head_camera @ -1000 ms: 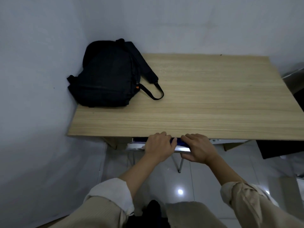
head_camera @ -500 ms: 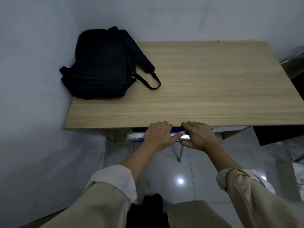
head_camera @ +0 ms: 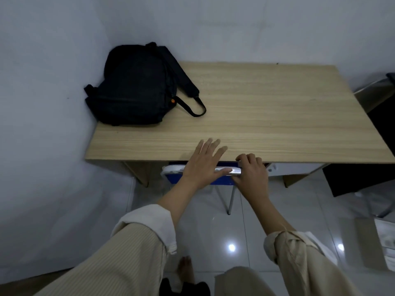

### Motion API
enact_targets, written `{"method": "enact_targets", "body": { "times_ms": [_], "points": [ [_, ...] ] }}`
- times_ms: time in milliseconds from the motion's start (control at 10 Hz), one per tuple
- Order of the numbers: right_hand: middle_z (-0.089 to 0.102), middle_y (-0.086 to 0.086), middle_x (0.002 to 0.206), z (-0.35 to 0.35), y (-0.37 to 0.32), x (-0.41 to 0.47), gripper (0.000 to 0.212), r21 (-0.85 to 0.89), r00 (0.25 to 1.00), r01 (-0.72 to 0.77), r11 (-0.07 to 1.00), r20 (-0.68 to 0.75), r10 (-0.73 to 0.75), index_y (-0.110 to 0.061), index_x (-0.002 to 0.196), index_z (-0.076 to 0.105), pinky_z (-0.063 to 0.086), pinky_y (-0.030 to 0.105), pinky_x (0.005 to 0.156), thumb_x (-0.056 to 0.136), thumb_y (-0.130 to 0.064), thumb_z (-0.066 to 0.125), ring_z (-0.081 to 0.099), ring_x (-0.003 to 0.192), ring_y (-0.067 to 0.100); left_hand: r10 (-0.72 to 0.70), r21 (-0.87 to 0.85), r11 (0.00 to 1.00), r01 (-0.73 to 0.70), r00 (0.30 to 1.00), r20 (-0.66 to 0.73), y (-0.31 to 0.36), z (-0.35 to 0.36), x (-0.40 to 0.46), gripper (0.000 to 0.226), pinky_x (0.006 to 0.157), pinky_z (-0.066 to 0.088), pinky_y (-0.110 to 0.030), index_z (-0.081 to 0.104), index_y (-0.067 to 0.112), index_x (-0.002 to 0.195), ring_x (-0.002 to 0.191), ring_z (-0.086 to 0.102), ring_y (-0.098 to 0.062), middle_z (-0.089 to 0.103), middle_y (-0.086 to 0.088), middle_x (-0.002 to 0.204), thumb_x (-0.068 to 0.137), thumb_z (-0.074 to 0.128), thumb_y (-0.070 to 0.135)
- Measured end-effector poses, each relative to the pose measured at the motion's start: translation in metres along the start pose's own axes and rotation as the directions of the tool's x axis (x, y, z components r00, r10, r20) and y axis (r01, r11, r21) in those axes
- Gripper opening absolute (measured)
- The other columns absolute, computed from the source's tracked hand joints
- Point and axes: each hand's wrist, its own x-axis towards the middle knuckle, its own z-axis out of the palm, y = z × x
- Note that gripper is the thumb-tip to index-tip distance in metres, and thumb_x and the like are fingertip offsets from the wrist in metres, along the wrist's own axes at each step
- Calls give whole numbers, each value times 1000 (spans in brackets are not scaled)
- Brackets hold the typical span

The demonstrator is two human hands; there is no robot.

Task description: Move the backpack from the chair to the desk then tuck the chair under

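A black backpack (head_camera: 136, 86) lies on the far left corner of the wooden desk (head_camera: 267, 116), against the wall, with a strap loop trailing to its right. The chair (head_camera: 174, 169), with a blue back and a silver top rail, is pushed in under the desk's near edge; only its back and two thin metal legs show. My left hand (head_camera: 204, 165) hovers over the rail with fingers spread and holds nothing. My right hand (head_camera: 251, 170) is curled around the rail's right end.
White walls close in behind and left of the desk. A second metal chair (head_camera: 372, 92) and a dark panel (head_camera: 359, 180) stand at the right. Papers (head_camera: 386, 238) lie on the glossy tiled floor. My bare foot (head_camera: 184, 269) shows below.
My left hand has let go of the chair rail and lifted, with its fingers now spread. My right hand still grips the rail. The view has tilted, so the desk sits lower in the frame.
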Motion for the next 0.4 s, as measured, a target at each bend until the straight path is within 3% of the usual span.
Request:
{"method": "enact_targets", "body": {
  "times_ms": [100,200,300,400],
  "points": [
    [57,15,117,0,5,-15,57,87,1000,3,996,16,-5,-11,124,50,46,46,93,77,-30,75,52,108,32,-16,19,1000,17,998,-58,4,6,-18,64,122,5,-47,22,20,146,147,11,-28,23,-10,157,93,29,56],
    [33,16,150,-1,13,-42,79,92,996,8,996,82,-15,-18,146,25,29,51,114,83,-28,70,27,139,37,-46,138,989,51,998,-45,19,18,-52,70,121,4,-50,5,21,149,148,7,-31,15,-12,159,93,41,43],
    [9,13,160,-11,15,-65,90,140,993,-4,990,114,-12,-27,151,5,22,49,115,85,-28,67,10,145,37,-117,101,987,122,992,-52,40,20,-75,80,120,-2,-49,-6,23,148,148,-5,-31,-1,-11,161,90,47,32],
    [-8,11,161,-24,19,-95,90,53,980,30,998,196,-40,-29,150,-6,18,52,118,90,-35,61,2,147,35,-168,49,985,167,986,13,59,18,-99,79,119,-6,-46,-7,25,148,147,-12,-28,-12,-8,160,90,46,27]
  ]
}}
